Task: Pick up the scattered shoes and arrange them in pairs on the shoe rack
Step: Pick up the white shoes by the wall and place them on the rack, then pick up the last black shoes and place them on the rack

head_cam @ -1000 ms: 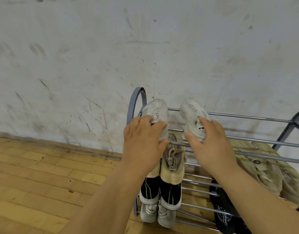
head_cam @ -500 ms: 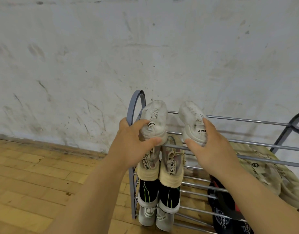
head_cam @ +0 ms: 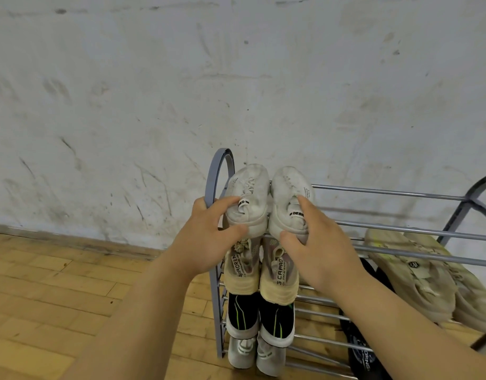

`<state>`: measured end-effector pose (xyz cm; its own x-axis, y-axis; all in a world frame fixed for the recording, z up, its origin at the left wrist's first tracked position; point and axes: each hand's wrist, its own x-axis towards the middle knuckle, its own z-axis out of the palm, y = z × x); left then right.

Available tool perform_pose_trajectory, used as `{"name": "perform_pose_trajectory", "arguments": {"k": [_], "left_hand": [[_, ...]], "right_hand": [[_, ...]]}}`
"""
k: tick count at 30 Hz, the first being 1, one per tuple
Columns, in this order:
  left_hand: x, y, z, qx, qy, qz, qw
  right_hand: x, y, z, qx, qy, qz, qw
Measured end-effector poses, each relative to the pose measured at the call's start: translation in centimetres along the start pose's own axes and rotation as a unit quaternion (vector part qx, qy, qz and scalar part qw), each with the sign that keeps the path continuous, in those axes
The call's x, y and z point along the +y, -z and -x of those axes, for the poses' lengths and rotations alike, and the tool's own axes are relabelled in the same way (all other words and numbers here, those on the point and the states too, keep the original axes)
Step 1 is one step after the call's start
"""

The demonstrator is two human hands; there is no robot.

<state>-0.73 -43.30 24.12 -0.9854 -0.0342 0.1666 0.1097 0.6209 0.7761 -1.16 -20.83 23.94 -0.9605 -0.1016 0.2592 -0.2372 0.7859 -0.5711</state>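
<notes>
Two white sneakers sit side by side on the top tier of the grey metal shoe rack (head_cam: 387, 192), toes toward the wall. My left hand (head_cam: 209, 239) grips the heel of the left white sneaker (head_cam: 250, 187), thumb under it and fingers over its top. The heel of the right white sneaker (head_cam: 287, 193) is held by my right hand (head_cam: 318, 248) in the same way. The two shoes touch each other at the rack's left end.
Below them stand a beige pair (head_cam: 263, 272), a black pair with green stripes (head_cam: 261, 316) and a white pair (head_cam: 252, 352). A tan pair (head_cam: 428, 272) lies on the right, black shoes (head_cam: 359, 349) beneath. A scuffed white wall is behind; wooden floor spreads left.
Both white sneakers were apart on the top tier; my right hand has slid its shoe left until it meets the other. My left hand has shifted to the left shoe's heel.
</notes>
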Motion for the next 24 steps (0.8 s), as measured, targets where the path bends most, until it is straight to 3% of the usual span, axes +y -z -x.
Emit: {"name": "perform_pose_trajectory", "arguments": {"k": [12,15,18,20,22,24], "left_hand": [[1.2,0.6,1.4,0.040,-0.004,-0.036,0.999],[2.2,3.8,3.9,0.080,-0.019,-0.069,0.994],[0.5,8.2,8.9,0.118,0.019,-0.058,0.991],[-2.6,11.1,14.2,0.137,0.063,-0.050,0.987],[-7.1,13.7,20.1,0.147,0.125,-0.052,0.980],[-12.1,15.7,26.7,0.159,0.213,-0.055,0.962]], "right_hand": [[-0.8,1.3,0.8,0.019,-0.011,0.027,0.999],[-2.9,1.9,2.5,0.079,0.067,0.018,0.994],[-7.2,1.2,5.3,0.105,0.189,0.003,0.976],[-11.4,-0.6,7.2,0.032,0.247,0.023,0.968],[-16.0,-3.5,9.0,-0.122,0.285,0.059,0.949],[-20.8,-7.5,10.8,-0.284,0.315,0.116,0.898]]}}
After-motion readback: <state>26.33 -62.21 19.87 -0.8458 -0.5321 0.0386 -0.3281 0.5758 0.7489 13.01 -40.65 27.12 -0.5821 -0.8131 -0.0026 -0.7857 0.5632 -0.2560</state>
